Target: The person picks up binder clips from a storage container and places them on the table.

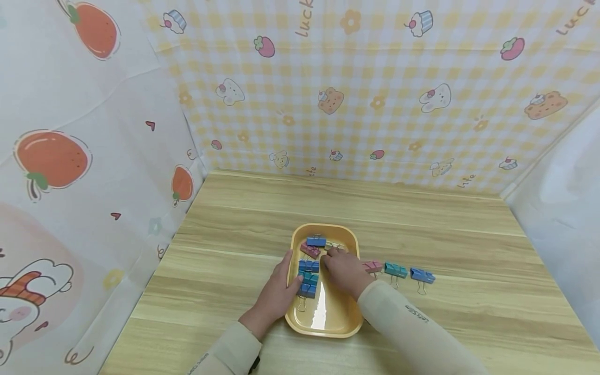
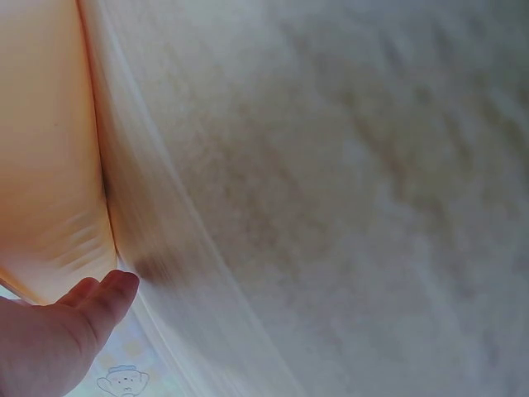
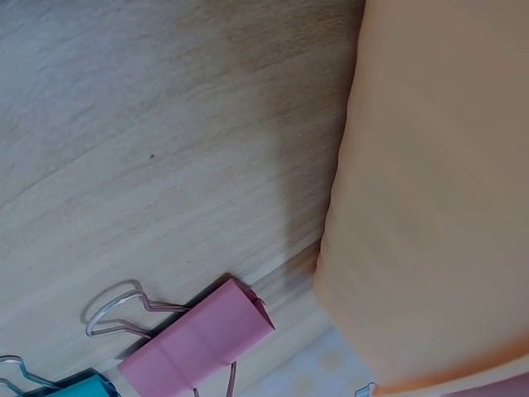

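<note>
In the head view my left hand (image 1: 277, 291) grips the left side of a yellow tray (image 1: 339, 325), with the thumb over the rim and the fingers along the outer wall. The right hand (image 1: 344, 268) reaches over the right rim into the tray, fingers bent downward. Just beyond its knuckles lies a yellow binder clip (image 1: 335, 245); whether the hidden fingertips hold anything I cannot tell. Down the tray's left side are a blue binder clip (image 1: 316, 241), a pink binder clip (image 1: 310, 250), another blue clip (image 1: 309, 266), a teal clip (image 1: 310, 277) and a lower blue clip (image 1: 307, 290).
Right of the tray, a pink binder clip (image 1: 372, 267), a teal clip (image 1: 396, 270) and a blue clip (image 1: 422, 275) lie in a row on the wooden table (image 1: 244, 208). A checked cloth backdrop (image 1: 356, 125) rises behind the table, with a printed cloth (image 1: 108, 172) at left.
</note>
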Action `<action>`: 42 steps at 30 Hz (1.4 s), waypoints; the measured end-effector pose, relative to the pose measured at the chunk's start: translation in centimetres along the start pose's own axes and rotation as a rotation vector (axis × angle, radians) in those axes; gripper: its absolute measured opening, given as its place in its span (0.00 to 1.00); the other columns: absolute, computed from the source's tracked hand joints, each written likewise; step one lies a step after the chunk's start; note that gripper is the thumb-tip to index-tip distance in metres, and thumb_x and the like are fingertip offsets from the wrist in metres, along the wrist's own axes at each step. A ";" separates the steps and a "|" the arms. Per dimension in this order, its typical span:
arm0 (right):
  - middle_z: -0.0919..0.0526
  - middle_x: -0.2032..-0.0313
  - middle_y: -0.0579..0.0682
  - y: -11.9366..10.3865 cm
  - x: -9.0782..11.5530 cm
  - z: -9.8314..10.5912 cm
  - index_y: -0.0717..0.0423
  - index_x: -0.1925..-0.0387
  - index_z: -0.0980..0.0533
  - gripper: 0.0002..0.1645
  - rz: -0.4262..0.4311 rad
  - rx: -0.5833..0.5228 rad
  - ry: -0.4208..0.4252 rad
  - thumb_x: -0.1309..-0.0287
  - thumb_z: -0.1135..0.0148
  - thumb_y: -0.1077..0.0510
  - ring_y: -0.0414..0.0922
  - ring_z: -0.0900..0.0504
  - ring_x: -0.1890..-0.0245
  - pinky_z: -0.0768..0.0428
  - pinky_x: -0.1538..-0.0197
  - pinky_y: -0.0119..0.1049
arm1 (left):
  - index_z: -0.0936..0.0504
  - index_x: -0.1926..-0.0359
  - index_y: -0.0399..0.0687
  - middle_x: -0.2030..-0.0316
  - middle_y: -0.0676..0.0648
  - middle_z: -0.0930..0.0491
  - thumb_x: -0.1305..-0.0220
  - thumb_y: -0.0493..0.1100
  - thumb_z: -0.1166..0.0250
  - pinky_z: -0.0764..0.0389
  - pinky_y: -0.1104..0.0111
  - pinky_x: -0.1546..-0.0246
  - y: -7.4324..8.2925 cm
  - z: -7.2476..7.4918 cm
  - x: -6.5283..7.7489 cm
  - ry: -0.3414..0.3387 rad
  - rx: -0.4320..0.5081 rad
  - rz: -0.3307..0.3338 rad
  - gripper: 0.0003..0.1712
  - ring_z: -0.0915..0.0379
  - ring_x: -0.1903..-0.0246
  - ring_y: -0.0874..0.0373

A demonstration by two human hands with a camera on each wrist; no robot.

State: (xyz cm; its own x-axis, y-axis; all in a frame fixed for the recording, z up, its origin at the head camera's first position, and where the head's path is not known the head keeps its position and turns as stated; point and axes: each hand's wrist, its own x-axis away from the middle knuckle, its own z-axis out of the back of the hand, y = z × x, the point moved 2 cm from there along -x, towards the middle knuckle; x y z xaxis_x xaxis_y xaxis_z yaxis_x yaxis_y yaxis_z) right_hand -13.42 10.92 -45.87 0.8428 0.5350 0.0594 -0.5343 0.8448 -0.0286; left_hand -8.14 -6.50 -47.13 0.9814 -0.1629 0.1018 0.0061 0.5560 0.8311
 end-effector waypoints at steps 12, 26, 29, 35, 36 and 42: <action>0.23 0.59 0.52 0.0 -0.1 -0.1 0.52 0.58 0.22 0.14 0.007 0.029 -0.034 0.49 0.38 0.62 0.49 0.25 0.58 0.22 0.56 0.43 | 0.57 0.30 0.52 0.37 0.37 0.45 0.35 0.48 0.48 0.41 0.51 0.41 -0.1 -0.1 0.0 -0.002 0.000 0.008 0.38 0.45 0.40 0.43; 0.23 0.61 0.50 0.2 -0.4 -0.4 0.50 0.58 0.21 0.14 0.029 0.066 -0.049 0.48 0.39 0.63 0.48 0.24 0.60 0.22 0.56 0.41 | 0.57 0.30 0.52 0.37 0.38 0.45 0.35 0.47 0.48 0.41 0.51 0.41 -0.2 -0.2 -0.1 0.004 0.005 0.001 0.38 0.45 0.39 0.43; 0.23 0.60 0.50 0.1 -0.3 -0.3 0.50 0.57 0.21 0.15 0.032 0.058 -0.052 0.48 0.39 0.64 0.48 0.24 0.59 0.22 0.55 0.41 | 0.57 0.30 0.52 0.36 0.38 0.45 0.35 0.48 0.48 0.41 0.51 0.41 -0.2 -0.2 -0.1 0.002 0.005 0.006 0.38 0.45 0.39 0.43; 0.24 0.63 0.49 0.0 0.2 0.2 0.49 0.58 0.22 0.18 0.047 0.003 -0.037 0.53 0.36 0.66 0.47 0.25 0.61 0.22 0.57 0.41 | 0.57 0.30 0.53 0.36 0.38 0.45 0.36 0.48 0.48 0.41 0.51 0.41 -0.2 -0.1 -0.1 0.005 0.001 0.007 0.38 0.45 0.39 0.43; 0.24 0.64 0.48 0.0 0.3 0.2 0.48 0.59 0.22 0.19 0.053 -0.005 -0.030 0.55 0.35 0.66 0.46 0.25 0.62 0.22 0.59 0.40 | 0.57 0.30 0.52 0.36 0.38 0.45 0.36 0.48 0.48 0.41 0.51 0.41 -0.2 -0.2 -0.1 0.007 -0.001 0.005 0.38 0.45 0.39 0.42; 0.25 0.67 0.47 -0.1 0.4 0.2 0.48 0.60 0.22 0.15 0.078 0.013 0.019 0.51 0.38 0.65 0.45 0.26 0.65 0.22 0.63 0.39 | 0.57 0.30 0.53 0.36 0.38 0.45 0.36 0.48 0.48 0.41 0.51 0.41 -0.1 -0.1 -0.1 0.009 -0.001 0.004 0.38 0.45 0.39 0.43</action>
State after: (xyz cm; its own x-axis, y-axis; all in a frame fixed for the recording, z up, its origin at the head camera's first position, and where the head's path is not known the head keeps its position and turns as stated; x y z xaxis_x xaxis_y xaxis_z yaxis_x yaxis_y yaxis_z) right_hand -13.05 11.08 -45.68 0.7995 0.5995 0.0385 -0.5992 0.8004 -0.0194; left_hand -8.18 -6.47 -47.33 0.9830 -0.1533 0.1007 0.0020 0.5576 0.8301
